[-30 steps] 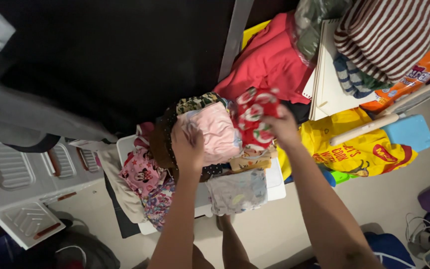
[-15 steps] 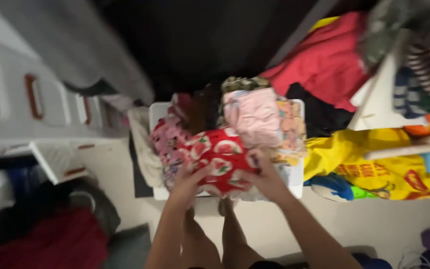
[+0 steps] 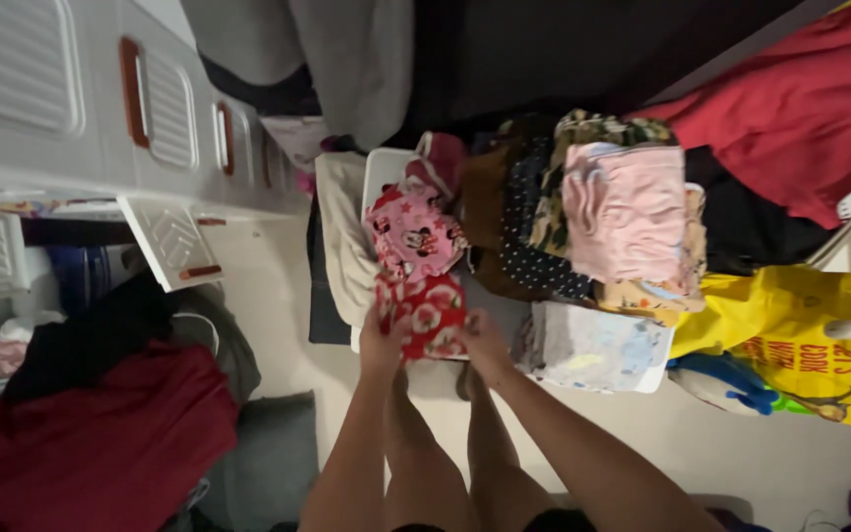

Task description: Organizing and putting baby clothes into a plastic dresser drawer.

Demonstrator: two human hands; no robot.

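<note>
Both my hands hold a folded red garment with round white and red prints [image 3: 425, 315] at the near left edge of a white plastic tray [image 3: 378, 175] full of folded clothes. My left hand [image 3: 383, 343] grips its left side. My right hand [image 3: 483, 340] grips its right side. Just beyond it lies a pink cartoon-print garment [image 3: 414, 232]. A folded pale pink piece [image 3: 627, 212] tops the stack at the right, over dark dotted cloth [image 3: 529, 236]. A light printed piece [image 3: 593, 347] lies at the near right.
A white plastic drawer unit with brown handles [image 3: 100, 108] stands at the left, one low drawer [image 3: 171, 244] pulled open. Dark red cloth [image 3: 100, 443] and black clothes lie on the floor at the left. A yellow bag [image 3: 800, 335] and red cloth [image 3: 800, 108] sit at the right.
The view has swung left. The red printed garment went from my right hand alone at the stack's right to both hands, and now sits low at the tray's near left.
</note>
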